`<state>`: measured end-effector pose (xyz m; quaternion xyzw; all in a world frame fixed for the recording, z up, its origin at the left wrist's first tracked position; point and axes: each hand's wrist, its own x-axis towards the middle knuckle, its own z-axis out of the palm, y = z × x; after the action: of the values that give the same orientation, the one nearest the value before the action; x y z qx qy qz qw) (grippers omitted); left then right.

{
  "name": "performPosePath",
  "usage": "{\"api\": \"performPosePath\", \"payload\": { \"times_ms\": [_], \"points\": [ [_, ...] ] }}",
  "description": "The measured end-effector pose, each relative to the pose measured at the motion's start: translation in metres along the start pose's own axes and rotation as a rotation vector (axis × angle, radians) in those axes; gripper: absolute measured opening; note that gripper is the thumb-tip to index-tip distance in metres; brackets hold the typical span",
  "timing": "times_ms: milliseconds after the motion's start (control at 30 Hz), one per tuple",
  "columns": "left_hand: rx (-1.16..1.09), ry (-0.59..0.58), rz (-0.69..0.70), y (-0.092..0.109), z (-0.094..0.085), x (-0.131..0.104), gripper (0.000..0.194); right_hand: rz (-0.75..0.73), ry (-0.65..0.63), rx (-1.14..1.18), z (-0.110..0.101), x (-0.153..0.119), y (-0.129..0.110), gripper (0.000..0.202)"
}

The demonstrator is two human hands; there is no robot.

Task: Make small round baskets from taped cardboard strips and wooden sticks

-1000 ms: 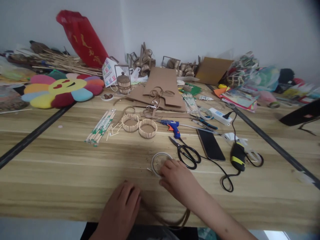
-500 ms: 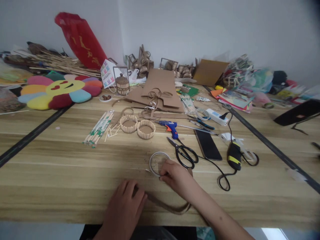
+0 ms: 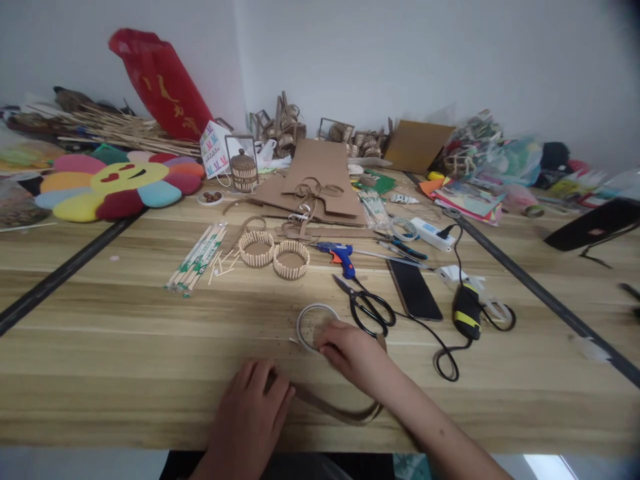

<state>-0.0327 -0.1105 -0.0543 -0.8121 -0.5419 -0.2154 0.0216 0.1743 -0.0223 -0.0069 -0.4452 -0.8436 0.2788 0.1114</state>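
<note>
My left hand (image 3: 255, 407) lies on the table near the front edge, fingers bent over one end of a brown strip (image 3: 340, 408). The strip curves right and passes behind my right forearm. My right hand (image 3: 350, 347) is closed in a pinch at the lower right side of a white tape ring (image 3: 299, 327); what its fingertips hold is hidden. Black-handled scissors (image 3: 367, 307) lie just beyond that hand. Farther back are two rings of short wooden sticks (image 3: 257, 250) and a blue glue gun (image 3: 341, 255).
A black phone (image 3: 415, 290) and a yellow-black device (image 3: 467, 312) with a looped cable lie to the right. Packaged sticks (image 3: 197, 260) lie left of the rings. Cardboard (image 3: 320, 173), a flower cushion (image 3: 120, 183) and a red bag (image 3: 163, 83) are at the back.
</note>
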Motion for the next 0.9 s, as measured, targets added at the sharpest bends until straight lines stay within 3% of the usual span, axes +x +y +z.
{"api": "performPosePath", "payload": {
  "times_ms": [200,333,500,600,667,733,900],
  "points": [
    [0.000,0.025,-0.001,-0.001,0.001,-0.001,0.023,0.094,-0.059,-0.298,0.008,0.000,-0.007,0.025],
    [-0.007,0.037,-0.002,-0.001,0.002,-0.001,0.024,0.100,-0.030,-0.242,0.011,0.002,-0.006,0.029],
    [-0.014,0.055,0.002,-0.001,0.002,-0.001,0.027,0.111,0.170,-0.133,-0.005,-0.002,0.011,0.019],
    [-0.028,0.057,0.003,-0.001,0.001,0.000,0.029,0.168,0.398,-0.356,-0.021,-0.006,0.023,0.024],
    [-0.033,0.063,0.001,0.000,0.001,0.000,0.030,0.113,0.499,-0.483,-0.030,-0.009,0.026,0.039],
    [-0.026,0.074,0.002,0.000,0.002,0.001,0.032,0.035,0.487,-0.497,-0.032,-0.011,0.023,0.037],
    [0.030,0.097,0.052,-0.002,0.004,-0.004,0.035,-0.056,0.220,-0.426,-0.014,-0.009,0.005,0.012]
  ]
}}
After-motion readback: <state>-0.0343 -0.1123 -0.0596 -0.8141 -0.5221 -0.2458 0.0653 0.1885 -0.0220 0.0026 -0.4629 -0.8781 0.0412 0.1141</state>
